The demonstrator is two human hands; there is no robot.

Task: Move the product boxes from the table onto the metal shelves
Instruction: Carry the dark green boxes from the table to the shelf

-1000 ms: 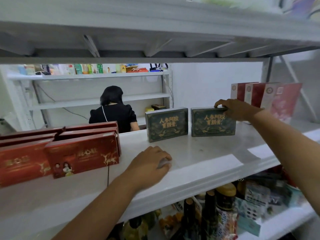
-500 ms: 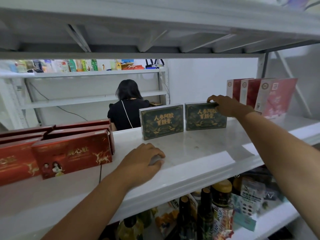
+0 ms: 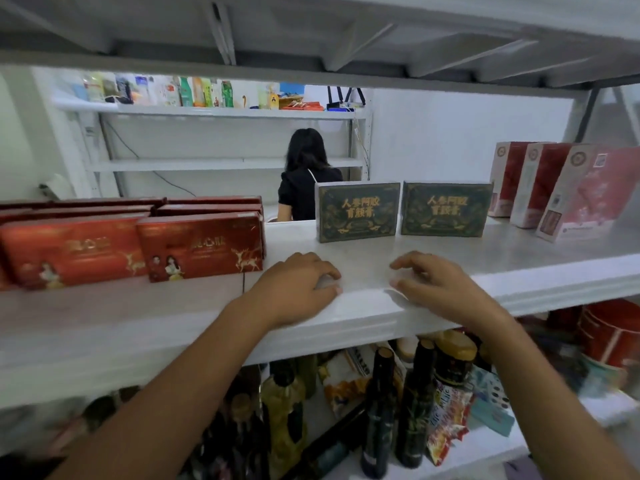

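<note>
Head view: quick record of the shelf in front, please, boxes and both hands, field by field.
shelf: white, boxes along it
left green box and right green box: upright, side by side, centre back
red boxes: packed together at left, fronts facing out
pink boxes: upright, right
left hand: rests on front edge, holds nothing
right hand: at front edge, fingers relaxed, holds nothing
bottles: on the level below

The white metal shelf [image 3: 519, 261] carries stacked red boxes [image 3: 201, 247] at its left. Two green boxes [image 3: 358, 211] stand upright side by side mid-back, with tall pink-red boxes [image 3: 585, 195] standing at the right.
</note>
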